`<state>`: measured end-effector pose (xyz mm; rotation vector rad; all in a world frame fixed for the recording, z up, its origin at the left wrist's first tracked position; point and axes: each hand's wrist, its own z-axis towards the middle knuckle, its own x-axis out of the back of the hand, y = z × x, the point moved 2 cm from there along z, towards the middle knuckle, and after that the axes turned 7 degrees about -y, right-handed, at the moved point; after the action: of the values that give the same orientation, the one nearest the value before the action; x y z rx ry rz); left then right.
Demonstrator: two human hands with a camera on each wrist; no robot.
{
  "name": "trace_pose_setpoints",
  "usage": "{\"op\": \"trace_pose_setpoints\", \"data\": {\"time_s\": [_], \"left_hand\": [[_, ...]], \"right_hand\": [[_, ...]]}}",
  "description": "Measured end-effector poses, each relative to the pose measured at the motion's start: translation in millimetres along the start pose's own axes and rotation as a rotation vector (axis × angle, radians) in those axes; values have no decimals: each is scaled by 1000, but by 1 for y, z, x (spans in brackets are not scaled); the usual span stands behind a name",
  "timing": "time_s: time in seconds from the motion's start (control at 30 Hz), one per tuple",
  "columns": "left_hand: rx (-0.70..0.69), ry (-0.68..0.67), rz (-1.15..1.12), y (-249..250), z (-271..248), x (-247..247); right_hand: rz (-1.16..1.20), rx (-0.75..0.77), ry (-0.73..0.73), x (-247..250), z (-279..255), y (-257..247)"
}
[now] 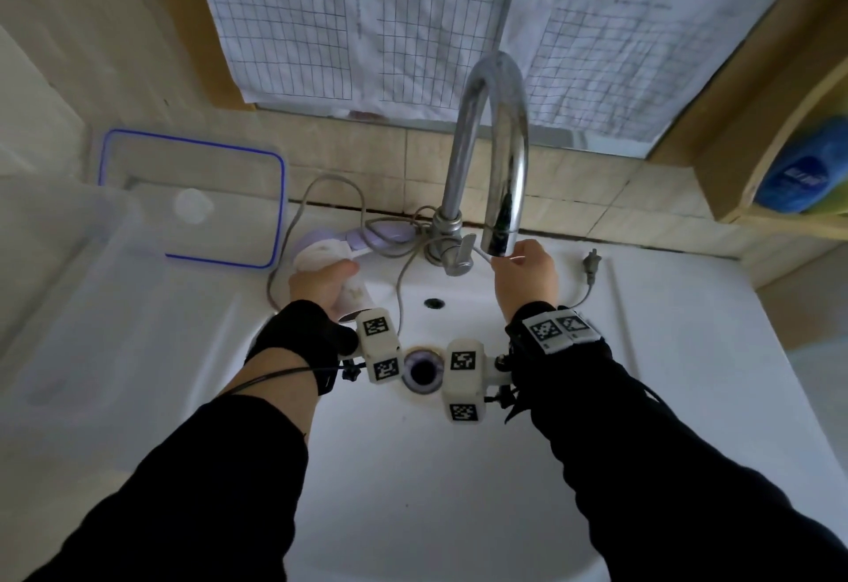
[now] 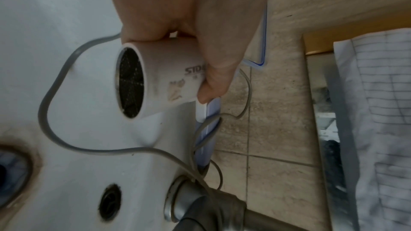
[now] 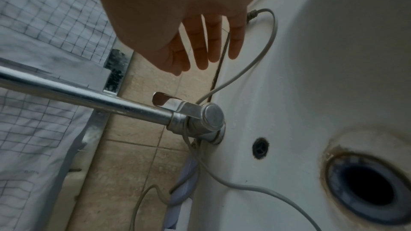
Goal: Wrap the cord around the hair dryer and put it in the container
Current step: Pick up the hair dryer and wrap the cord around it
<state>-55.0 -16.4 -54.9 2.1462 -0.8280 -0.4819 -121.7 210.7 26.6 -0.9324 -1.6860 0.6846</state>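
**Two hands at one sink, one dryer held**

One white ceramic sink [image 1: 527, 398] fills the head view, with one curved chrome faucet [image 1: 493, 141] at its back edge. One clear plastic container with a blue rim [image 1: 192, 200] stands on the left of the sink, near the wall, and its near part is hard to make out. One white hair dryer with a pale purple handle [image 1: 330, 255] is over the left rim of the sink, just beside the container. The left hand [image 1: 321, 283] has its fingers and thumb curled around the barrel. The left wrist view shows what the head view does not: the dark mesh opening of the barrel and some printed letters, partly covered by the thumb. One grey cord [image 1: 293, 232] lies in loose loops from the handle, past the faucet base, to the plug [image 1: 592, 267] on the right of the sink. The right hand [image 1: 527, 269] is near the faucet spout. In the right wrist view its fingers [image 3: 200, 46] are straight and slightly spread, above the cord. The head view seems to show cord at the fingertips, so I cannot tell if it holds it.
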Motion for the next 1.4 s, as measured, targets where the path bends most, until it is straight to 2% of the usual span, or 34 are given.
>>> {"op": "trace_pose_setpoints", "data": {"time_s": [0.1, 0.27, 0.37, 0.63, 0.8, 0.97, 1.17, 1.3, 1.4], "left_hand": [[-80, -25, 27, 8, -9, 1], [-157, 37, 40, 37, -34, 14], [-218, 55, 125, 49, -55, 28], [-515, 83, 673, 94, -127, 87], [-752, 83, 879, 135, -176, 108], [-959, 36, 849, 174, -218, 130], [-1093, -14, 805, 199, -248, 167], [-1086, -54, 735, 210, -258, 196], [-1052, -138, 610, 218, -265, 218]], "right_hand": [[-25, 27, 5, -3, -3, -7], [-27, 29, 17, -12, -19, -19], [-59, 57, 6, -15, -31, -26], [-132, 144, -113, -24, -89, -55], [-18, 268, -206, -50, -131, -101], [92, 418, -281, -63, -170, -163], [-13, 596, -164, -51, -195, -204], [270, 481, -80, -27, -195, -202], [277, 333, 21, -5, -187, -184]]}}
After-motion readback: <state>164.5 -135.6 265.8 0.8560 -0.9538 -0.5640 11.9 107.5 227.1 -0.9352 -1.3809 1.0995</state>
